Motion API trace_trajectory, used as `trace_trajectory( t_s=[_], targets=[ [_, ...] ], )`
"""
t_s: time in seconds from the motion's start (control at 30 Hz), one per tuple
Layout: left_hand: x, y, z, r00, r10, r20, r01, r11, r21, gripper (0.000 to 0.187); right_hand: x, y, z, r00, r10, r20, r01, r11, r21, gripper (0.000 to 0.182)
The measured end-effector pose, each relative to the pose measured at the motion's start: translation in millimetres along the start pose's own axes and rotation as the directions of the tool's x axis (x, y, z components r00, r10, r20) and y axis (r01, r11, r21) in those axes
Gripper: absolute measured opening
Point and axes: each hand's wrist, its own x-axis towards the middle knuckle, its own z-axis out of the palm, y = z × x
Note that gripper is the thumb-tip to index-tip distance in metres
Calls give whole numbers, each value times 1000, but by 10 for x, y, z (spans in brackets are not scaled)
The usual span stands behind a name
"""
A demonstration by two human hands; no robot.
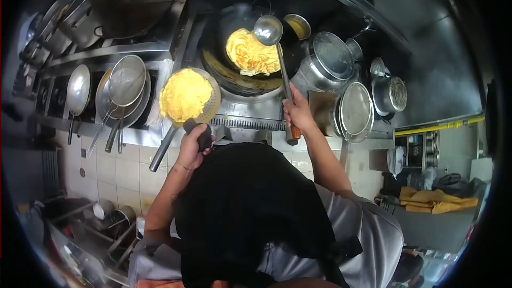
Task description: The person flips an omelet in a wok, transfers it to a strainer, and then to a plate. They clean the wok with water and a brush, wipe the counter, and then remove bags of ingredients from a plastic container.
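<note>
- While the person stands at the stove, the left hand (192,146) is clamped on the dark handle of a perforated strainer (210,101), held level just left of the wok (234,74) so its load stays put.
- Yellow scrambled egg (185,96) fills the strainer bowl in a heaped mound; the holes would let oil drain off.
- The right hand (297,112) is closed round the wooden grip of a long ladle (268,30), shaft angled up and away, bowl hovering over the far side of the wok, apparently empty.
- A second mass of egg (249,52) lies in the wok, spread flat on the dark surface.
- A small metal bowl (298,25) sits just beyond the ladle bowl, within easy dipping reach.
- Covered pots (330,58) and a mesh lid (356,111) crowd the bench to the right; spare strainers (127,82) and a pan (79,89) rest on the steel bench to the left, handles toward the cook.
</note>
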Motion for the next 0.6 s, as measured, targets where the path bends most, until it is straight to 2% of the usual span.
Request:
trace_trajectory(
  t_s=[0.1,0.17,0.2,0.27,0.3,0.37,0.4,0.43,0.5,0.53,0.57,0.6],
  targets=[
    [81,-27,-31,999,-34,3,34,999,8,29,22,39,-140,999,44,25,-45,998,40,78],
    [122,-25,14,998,-57,8,57,998,30,29,57,69,-158,998,45,-46,-50,994,-101,77],
    [161,3,53,998,-69,14,68,996,50,29,69,57,-140,998,44,-49,-49,994,-98,77],
    [215,13,161,998,-57,1,57,997,58,30,66,81,-49,999,11,-36,-7,995,101,75],
    [235,20,200,999,-47,-11,48,997,62,30,106,81,-28,999,14,-46,-8,994,112,75],
    [342,-17,196,996,-76,40,72,993,97,29,228,68,-7,997,74,-13,-74,997,24,74],
    [389,-16,206,992,-94,86,84,990,115,29,202,1,87,999,28,-30,-30,996,-87,76],
    [421,12,257,991,-100,94,87,988,130,29,215,-18,137,999,26,-44,-29,997,-76,76],
    [441,33,350,987,-111,119,94,986,140,29,188,2,188,999,32,26,-36,985,167,75],
    [502,39,359,985,-119,127,99,983,155,29,201,-1,167,995,76,66,-90,968,235,75],
    [592,18,361,983,-123,137,104,984,142,30,204,8,169,996,74,54,-86,967,242,75],
    [628,17,393,981,-131,144,112,985,129,32,184,16,204,998,50,30,-53,993,101,75]
  ],
)
